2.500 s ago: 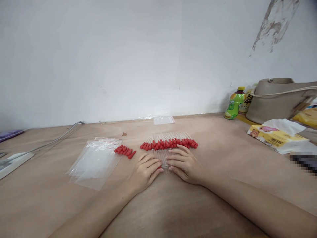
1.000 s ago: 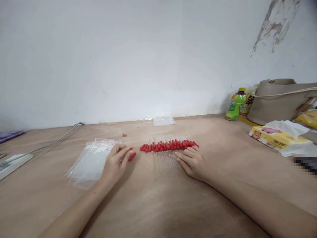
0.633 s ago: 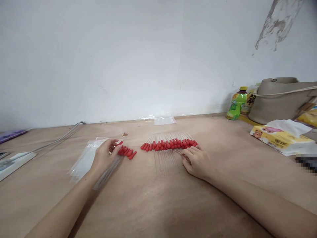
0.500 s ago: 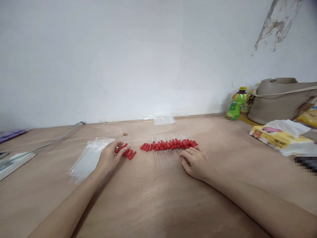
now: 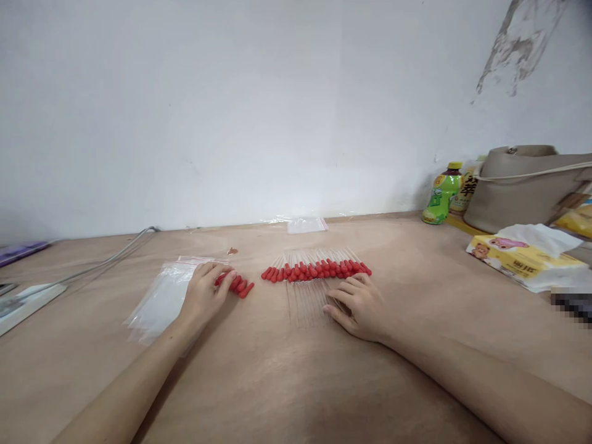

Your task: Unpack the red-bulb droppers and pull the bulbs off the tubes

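Observation:
A row of several glass droppers with red rubber bulbs (image 5: 316, 269) lies in the middle of the wooden table, their clear tubes pointing toward me. My right hand (image 5: 357, 303) rests on the tubes at the row's right end, fingers stretched and slightly bent, gripping nothing. A small separate cluster of red bulbs (image 5: 240, 286) lies to the left. My left hand (image 5: 205, 294) lies palm down over the right edge of a stack of clear zip bags (image 5: 160, 297), fingertips touching that cluster. I see nothing gripped in it.
A grey cable (image 5: 108, 256) and a white power strip (image 5: 23, 303) are at the far left. Another clear bag (image 5: 306, 225) lies by the wall. At the right stand a green bottle (image 5: 439, 193), a beige handbag (image 5: 522, 185) and a tissue pack (image 5: 522, 259).
My left hand left the dropper tubes and moved left onto the bags and loose red bulbs. My right hand slid to the row's right end and stayed on the tubes.

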Demonstrator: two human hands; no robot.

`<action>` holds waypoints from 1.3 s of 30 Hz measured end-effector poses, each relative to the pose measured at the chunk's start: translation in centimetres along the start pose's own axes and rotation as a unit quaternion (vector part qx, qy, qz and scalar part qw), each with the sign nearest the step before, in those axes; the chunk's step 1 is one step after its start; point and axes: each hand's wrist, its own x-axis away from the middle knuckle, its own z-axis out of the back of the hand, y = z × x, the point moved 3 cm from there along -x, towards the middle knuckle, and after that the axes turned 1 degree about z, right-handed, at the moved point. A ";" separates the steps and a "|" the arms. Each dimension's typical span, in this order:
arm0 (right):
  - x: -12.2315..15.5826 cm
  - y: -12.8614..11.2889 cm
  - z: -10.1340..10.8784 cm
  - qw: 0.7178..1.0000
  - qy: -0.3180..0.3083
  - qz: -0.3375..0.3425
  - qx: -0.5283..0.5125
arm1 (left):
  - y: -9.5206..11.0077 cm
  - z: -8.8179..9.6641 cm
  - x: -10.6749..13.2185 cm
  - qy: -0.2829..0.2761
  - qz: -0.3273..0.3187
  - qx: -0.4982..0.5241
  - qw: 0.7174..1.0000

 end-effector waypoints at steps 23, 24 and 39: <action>-0.2 0.2 -0.1 0.999 0.016 -0.004 -0.037 | 7.7 -7.9 -7.1 -0.355 0.210 -0.037 0.910; -0.2 0.2 -0.2 0.999 0.021 -0.006 -0.037 | 7.7 -7.9 -7.2 -0.355 0.213 -0.032 0.910; -0.1 0.5 0.5 0.985 0.158 -0.006 -0.071 | 7.7 -1.2 1.4 -0.246 -0.044 0.052 0.967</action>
